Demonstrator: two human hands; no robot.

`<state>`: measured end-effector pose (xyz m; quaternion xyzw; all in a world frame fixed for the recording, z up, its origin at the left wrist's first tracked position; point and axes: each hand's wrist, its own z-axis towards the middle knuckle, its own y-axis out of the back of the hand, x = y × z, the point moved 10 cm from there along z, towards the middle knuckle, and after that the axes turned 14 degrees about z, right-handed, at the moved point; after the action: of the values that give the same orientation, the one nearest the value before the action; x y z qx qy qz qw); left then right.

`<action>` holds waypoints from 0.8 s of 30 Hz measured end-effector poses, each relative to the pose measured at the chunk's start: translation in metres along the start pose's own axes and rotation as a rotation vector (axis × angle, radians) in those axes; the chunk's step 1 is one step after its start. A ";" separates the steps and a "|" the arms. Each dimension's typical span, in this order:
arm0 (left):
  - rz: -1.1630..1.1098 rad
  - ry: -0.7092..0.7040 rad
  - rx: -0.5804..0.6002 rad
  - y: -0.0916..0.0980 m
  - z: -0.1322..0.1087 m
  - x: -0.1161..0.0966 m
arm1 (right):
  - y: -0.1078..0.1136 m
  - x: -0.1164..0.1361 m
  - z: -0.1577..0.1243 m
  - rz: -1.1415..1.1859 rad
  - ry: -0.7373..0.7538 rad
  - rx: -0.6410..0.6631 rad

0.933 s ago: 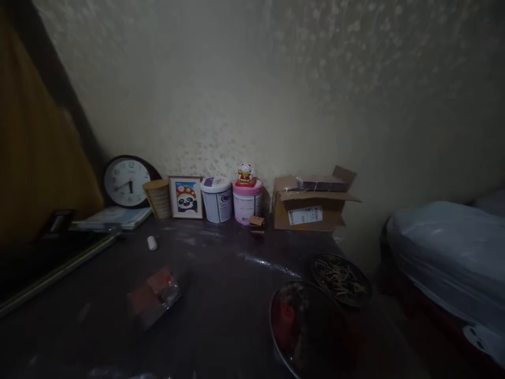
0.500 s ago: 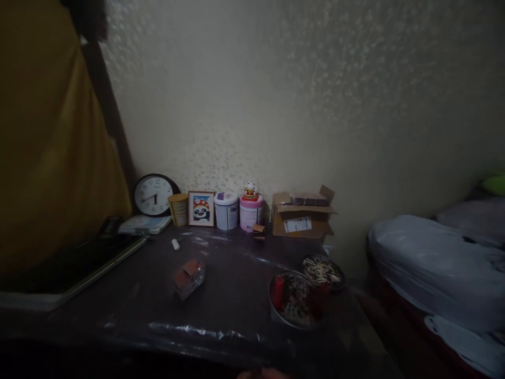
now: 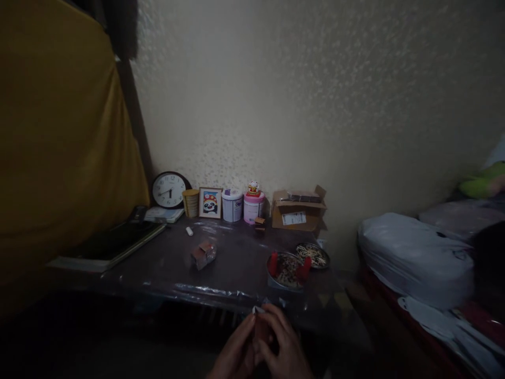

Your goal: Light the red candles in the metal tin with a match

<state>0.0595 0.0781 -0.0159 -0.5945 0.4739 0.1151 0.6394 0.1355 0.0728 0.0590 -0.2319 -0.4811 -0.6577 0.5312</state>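
At the bottom centre, both my hands come together in front of the table edge. My left hand [image 3: 238,347] has its fingers closed on a small reddish-brown box that looks like a matchbox [image 3: 261,330], with a pale part at its top end. From the other side my right hand [image 3: 282,342] wraps its fingers around the same box. Much of it is hidden by my fingers. Just beyond stands a round metal bowl [image 3: 286,286] of dark and pale bits with two red pieces [image 3: 273,263] at its rim. Behind it, a dish [image 3: 324,263] holds pale thin sticks.
On the dark plastic-covered table [image 3: 236,252] lie a plastic-wrapped brown pack [image 3: 204,255] and a small white object [image 3: 189,231]. Along the wall stand a clock [image 3: 170,189], a panda picture [image 3: 210,202], two tubs [image 3: 232,205] and a cardboard box [image 3: 295,216]. White bags [image 3: 414,258] lie right.
My view has tilted down and shifted left, so the table objects sit higher and mostly further right. Both hands have come into sight with the small box; before, only fingertips showed at the bottom edge.
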 end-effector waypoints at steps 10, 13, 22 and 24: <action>-0.009 0.174 0.000 -0.002 0.002 0.018 | 0.020 -0.052 0.007 0.522 -0.372 -0.121; 0.002 0.210 0.009 -0.007 0.000 0.022 | 0.018 -0.056 0.006 0.567 -0.428 -0.131; -0.053 0.282 0.038 -0.010 -0.004 0.025 | 0.017 -0.061 0.005 0.435 -0.409 -0.108; -0.072 0.296 0.055 -0.009 -0.003 0.027 | 0.013 -0.060 0.004 0.377 -0.395 -0.049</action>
<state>0.0787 0.0618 -0.0295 -0.6035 0.5446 -0.0099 0.5823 0.1664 0.1055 0.0166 -0.4540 -0.5077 -0.5007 0.5343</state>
